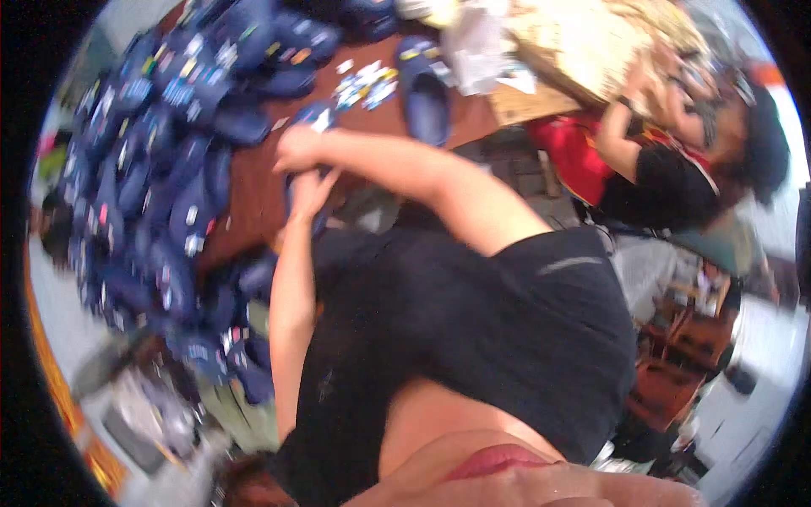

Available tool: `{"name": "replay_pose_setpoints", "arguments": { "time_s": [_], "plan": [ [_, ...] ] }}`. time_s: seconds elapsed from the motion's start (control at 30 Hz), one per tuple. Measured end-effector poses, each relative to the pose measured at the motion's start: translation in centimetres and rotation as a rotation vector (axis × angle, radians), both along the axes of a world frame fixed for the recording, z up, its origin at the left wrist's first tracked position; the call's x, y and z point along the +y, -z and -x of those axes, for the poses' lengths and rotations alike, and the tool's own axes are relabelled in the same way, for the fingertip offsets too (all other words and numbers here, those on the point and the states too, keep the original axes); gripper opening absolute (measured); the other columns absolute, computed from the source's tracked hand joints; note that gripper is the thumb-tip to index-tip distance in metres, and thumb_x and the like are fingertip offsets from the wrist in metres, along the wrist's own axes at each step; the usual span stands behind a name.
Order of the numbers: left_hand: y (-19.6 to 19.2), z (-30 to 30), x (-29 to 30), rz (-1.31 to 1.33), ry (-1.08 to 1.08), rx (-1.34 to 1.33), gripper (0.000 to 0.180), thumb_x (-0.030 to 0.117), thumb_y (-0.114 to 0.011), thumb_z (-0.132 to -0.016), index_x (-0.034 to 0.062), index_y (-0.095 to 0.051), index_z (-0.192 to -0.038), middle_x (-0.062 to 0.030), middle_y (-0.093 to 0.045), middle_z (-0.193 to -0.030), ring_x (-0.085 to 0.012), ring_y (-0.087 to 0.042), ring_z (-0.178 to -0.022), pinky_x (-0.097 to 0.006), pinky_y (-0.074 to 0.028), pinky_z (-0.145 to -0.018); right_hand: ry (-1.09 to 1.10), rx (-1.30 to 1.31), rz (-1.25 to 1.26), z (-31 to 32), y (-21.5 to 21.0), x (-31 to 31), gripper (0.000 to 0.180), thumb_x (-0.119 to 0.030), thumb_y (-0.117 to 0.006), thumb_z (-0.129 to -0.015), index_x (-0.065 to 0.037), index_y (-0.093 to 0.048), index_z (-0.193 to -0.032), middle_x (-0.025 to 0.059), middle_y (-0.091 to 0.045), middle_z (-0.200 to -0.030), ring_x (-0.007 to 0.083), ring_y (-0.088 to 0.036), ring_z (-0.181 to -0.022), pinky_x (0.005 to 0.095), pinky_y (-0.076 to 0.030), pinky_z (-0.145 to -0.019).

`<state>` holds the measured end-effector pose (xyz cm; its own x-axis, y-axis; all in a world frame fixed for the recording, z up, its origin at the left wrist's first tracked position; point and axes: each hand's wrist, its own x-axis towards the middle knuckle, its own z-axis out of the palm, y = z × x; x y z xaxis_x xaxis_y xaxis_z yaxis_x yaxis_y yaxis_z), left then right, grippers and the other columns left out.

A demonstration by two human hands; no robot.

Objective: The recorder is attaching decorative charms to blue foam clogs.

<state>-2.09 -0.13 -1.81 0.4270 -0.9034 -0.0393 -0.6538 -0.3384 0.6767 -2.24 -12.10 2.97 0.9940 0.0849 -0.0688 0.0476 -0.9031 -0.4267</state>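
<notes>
A dark blue slipper point(314, 112) lies at the brown table's near part, partly covered by both my hands. My left hand point(310, 198) grips its nearer end, thumb pointing out to the right. Across its middle is my right hand point(300, 150), fingers curled closed; blur and the hand itself hide what is in them. Just beyond, small white, yellow and blue pieces point(367, 84) are scattered on the table point(253, 173). Another dark blue slipper point(425, 101) rests to the right of those pieces, its opening facing up.
A large heap of dark blue slippers point(160, 169) covers the left and far-left side. Whitish plastic bags point(473, 46) stand at the back. On the right, another person point(667, 186) in black and red reaches toward a pale yellow sack point(583, 42). Wooden stools point(667, 389) stand lower right.
</notes>
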Motion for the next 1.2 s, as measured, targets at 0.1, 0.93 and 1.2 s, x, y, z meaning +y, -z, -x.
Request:
{"name": "replay_pose_setpoints", "arguments": {
  "time_s": [0.1,0.93,1.2],
  "plan": [
    [-1.6,-0.1,0.0,-0.015,-0.013,0.17,0.055,0.04,-0.058,-0.081,-0.0032,-0.052,-0.113,-0.0234,-0.054,-0.114,-0.0344,-0.052,-0.106,-0.039,-0.039,-0.089,-0.009,-0.08,-0.052,0.2,0.3,-0.4,0.032,-0.035,-0.054,-0.075,-0.007,-0.068,-0.076,0.0148,-0.065,-0.079,0.0328,-0.063,-0.078,0.0446,-0.049,-0.071],
    [-1.5,0.7,-0.6,-0.112,-0.056,0.107,0.076,0.049,-0.068,-0.069,-0.0013,-0.046,-0.121,-0.0215,-0.053,-0.117,-0.0319,-0.051,-0.11,-0.039,-0.038,-0.094,0.005,-0.148,0.021,0.0,0.4,-0.7,0.039,-0.044,-0.05,-0.075,-0.011,-0.068,-0.068,0.0145,-0.064,-0.07,0.034,-0.062,-0.07,0.0443,-0.049,-0.065],
    [-1.2,0.6,-0.3,0.047,-0.081,0.27,0.055,0.046,-0.071,-0.068,-0.0045,-0.061,-0.089,-0.0192,-0.063,-0.085,-0.0287,-0.059,-0.075,-0.037,-0.045,-0.069,0.102,-0.116,-0.181,-0.6,1.6,-1.5,0.039,-0.045,-0.052,-0.076,-0.01,-0.067,-0.071,0.0156,-0.063,-0.072,0.0341,-0.061,-0.07,0.0434,-0.049,-0.065]
  ]
}}
